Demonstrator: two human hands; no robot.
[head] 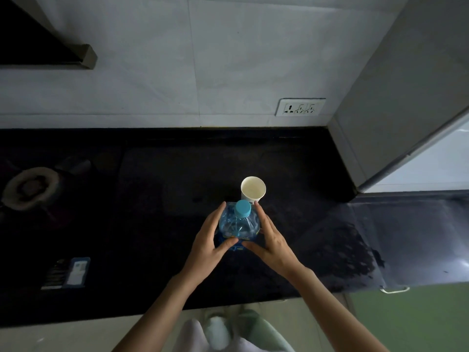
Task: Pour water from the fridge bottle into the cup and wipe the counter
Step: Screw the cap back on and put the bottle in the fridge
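A clear blue water bottle (238, 226) with a light-blue cap (243, 208) stands upright on the black counter (165, 212), cap on. My left hand (209, 240) wraps its left side and my right hand (270, 237) wraps its right side, thumbs meeting at the front. Just behind the bottle stands a white paper cup (253, 189), upright and looking empty. No cloth is in view.
A gas stove burner (30, 188) lies at the far left. A small blue-and-white packet (76, 271) sits near the counter's front left. The fridge (411, 97) rises at the right. A wall socket (300, 107) is on the tiles behind. The counter's right part shines.
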